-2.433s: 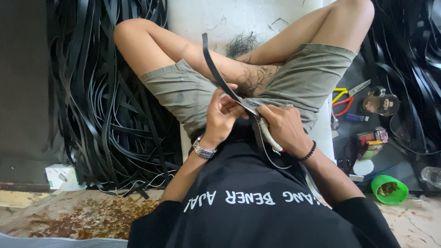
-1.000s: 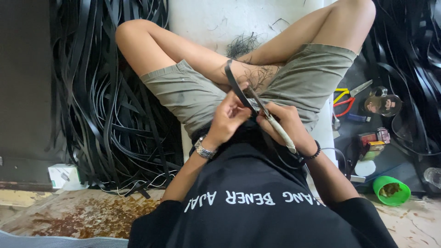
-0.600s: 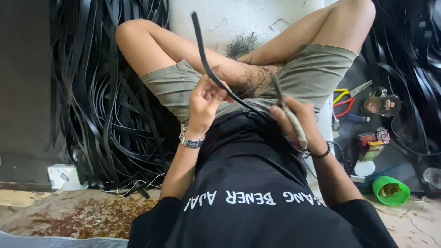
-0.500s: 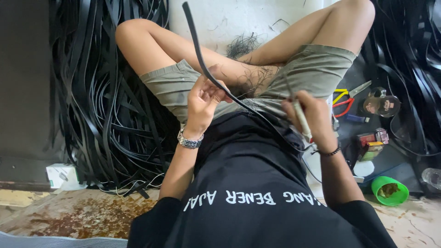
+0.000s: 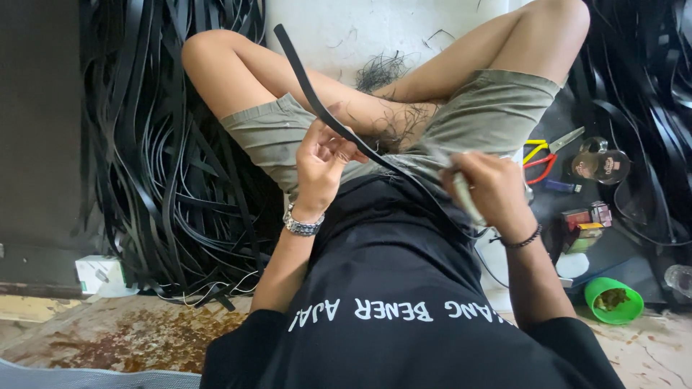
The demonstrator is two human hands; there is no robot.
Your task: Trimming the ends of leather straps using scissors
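- Head view, centre: the left hand [image 5: 323, 160] pinches a long black strip [image 5: 317, 101] between thumb and fingertips; the strip rises from the hand toward the upper middle of the frame and also runs down and right toward the other hand.
- Head view, centre right: the right hand [image 5: 486, 189] is closed round a pale-handled tool [image 5: 465, 202], its working end at the strip's lower run; the tool's tip is blurred and its kind cannot be told.
- Head view, wrists: a metal watch [image 5: 303, 223] sits on the left wrist, a dark bead bracelet [image 5: 522, 240] on the right.
- Head view, left half: a large heap of black strips [image 5: 166, 173] fills the floor beside the person's bent knee.
- Head view, right edge: yellow and red-handled pliers [image 5: 539, 157] lie near a round glass jar [image 5: 600, 164]; below them stand small coloured boxes [image 5: 585, 222] and a green cup [image 5: 613, 299].
- Head view, lower left: a small white box [image 5: 101, 274] rests at the foot of the heap, just above a stained floor [image 5: 130, 335].
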